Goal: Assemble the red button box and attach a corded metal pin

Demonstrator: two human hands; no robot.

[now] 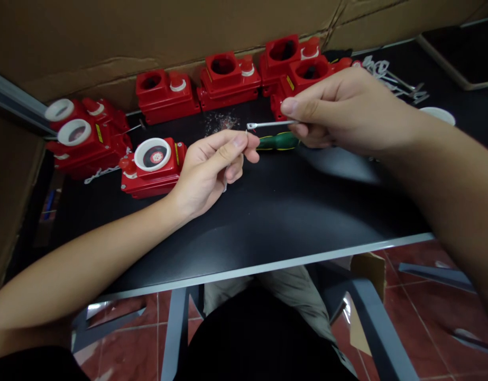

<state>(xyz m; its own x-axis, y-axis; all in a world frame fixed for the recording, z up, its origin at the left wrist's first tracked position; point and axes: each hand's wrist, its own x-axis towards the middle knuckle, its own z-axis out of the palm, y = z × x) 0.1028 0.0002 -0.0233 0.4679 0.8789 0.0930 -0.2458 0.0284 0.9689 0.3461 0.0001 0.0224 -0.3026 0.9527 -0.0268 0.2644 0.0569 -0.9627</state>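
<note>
The metal rod (271, 125) is up in front of the person, over the black table (267, 211), with its far end in the right hand (334, 114). It looks light and stiff, probably hard to break by hand, though its smooth, thin shank may turn or slip in a loose grip. The best hold is likely well back along the shank, between thumb and fingers, leaving the flattened tip with its small hole free.

Its long axis runs nearly level from side to side; the holed tip points toward the left hand, and the other end disappears into the right hand's grip. The right thumb and fingers are clamped on the rod.

The left hand (215, 164) has thumb and forefinger pinched together on a tiny pin (247, 133), which sticks up just beside the holed tip; whether the two touch is too small to tell. The pin looks very light and easy to drop, so a fingertip pinch seems right.

Behind the hands, a green screwdriver handle (283, 141) lies near a scatter of small bits (222, 121). Farther out, a red box with a white ring (152, 154) sits beside the left wrist, and a pile of rods (402, 84) lies beyond the right forearm.
</note>
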